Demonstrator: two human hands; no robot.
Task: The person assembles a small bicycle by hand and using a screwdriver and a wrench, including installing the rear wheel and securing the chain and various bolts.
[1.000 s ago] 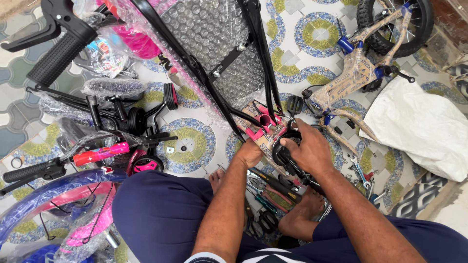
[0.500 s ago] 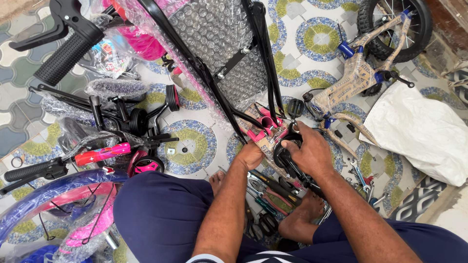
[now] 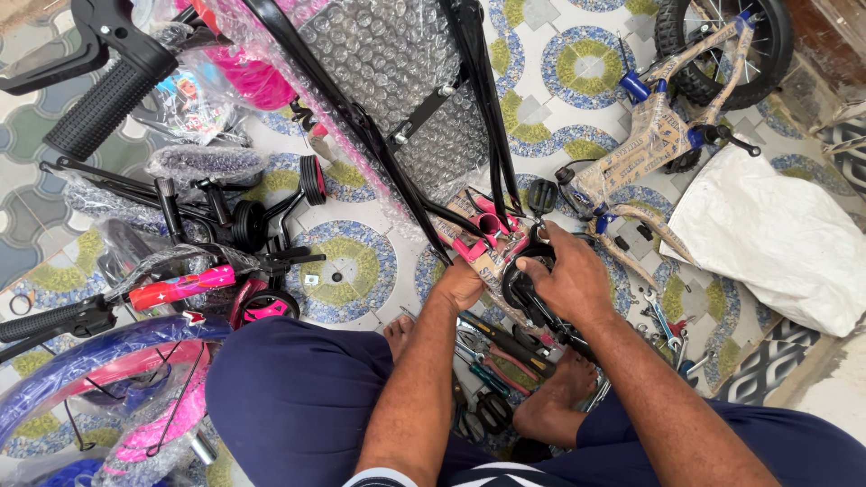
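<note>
Pink cardboard-wrapped bicycle frame (image 3: 492,236), on the patterned tile floor (image 3: 577,108) just ahead of the feet, is clamped by the left hand (image 3: 458,281); black crank part (image 3: 528,290) is gripped by the right hand (image 3: 568,278) and best kept square while seated.

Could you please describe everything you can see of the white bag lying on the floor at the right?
The white bag is a crumpled sack, apparently thin plastic or woven cloth, lying slack and flat on the patterned tile floor beside the paper-wrapped blue bike frame. Its upper left corner touches or overlaps that frame. Neither hand touches it, and its contents are hidden.
</note>
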